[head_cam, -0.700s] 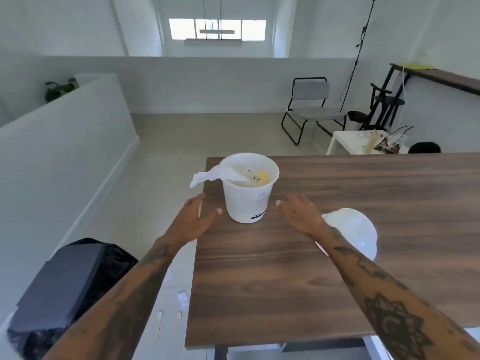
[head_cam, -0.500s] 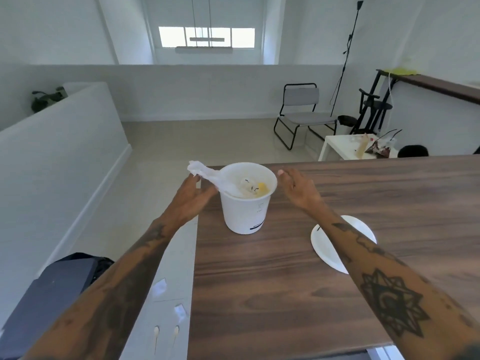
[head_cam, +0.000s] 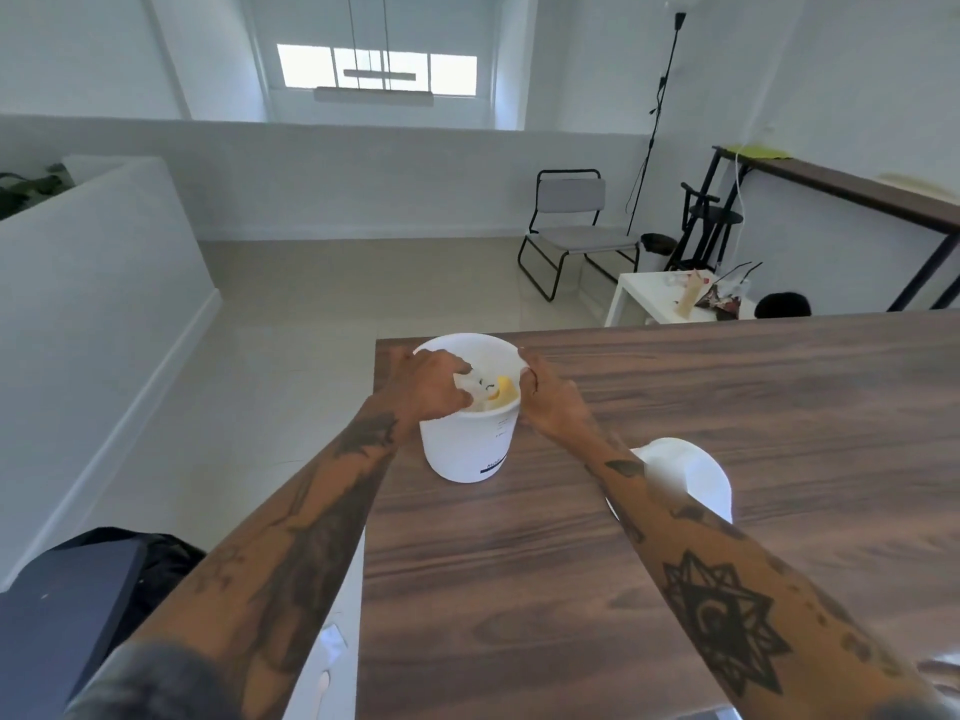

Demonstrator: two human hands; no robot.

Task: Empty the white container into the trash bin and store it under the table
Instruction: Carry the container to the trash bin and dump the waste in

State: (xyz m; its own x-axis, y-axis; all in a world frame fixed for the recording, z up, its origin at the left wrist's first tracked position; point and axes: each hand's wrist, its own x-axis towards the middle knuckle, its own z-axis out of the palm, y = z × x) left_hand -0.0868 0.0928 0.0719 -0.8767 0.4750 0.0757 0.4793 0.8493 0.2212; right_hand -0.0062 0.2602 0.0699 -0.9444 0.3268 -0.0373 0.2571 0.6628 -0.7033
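The white container (head_cam: 467, 444) stands upright near the far left corner of the brown wooden table (head_cam: 675, 537). Crumpled white paper and a yellow scrap (head_cam: 501, 394) lie inside it. My left hand (head_cam: 431, 387) reaches over the near left rim, its fingers curled down onto the white paper inside. My right hand (head_cam: 550, 402) grips the right side of the rim. The black trash bin (head_cam: 78, 605), lined with a dark bag, sits on the floor at the lower left, beside the table.
A round white lid (head_cam: 696, 480) lies on the table just right of my right forearm. A white side surface (head_cam: 332, 641) runs along the table's left edge. Beyond the table are a folding chair (head_cam: 571, 226), a small white table (head_cam: 670, 298) with clutter and a low white wall (head_cam: 93, 283).
Both hands moved in from the sides and closed onto the container. The white paper that hung over the left rim is now pushed inside under my left hand.
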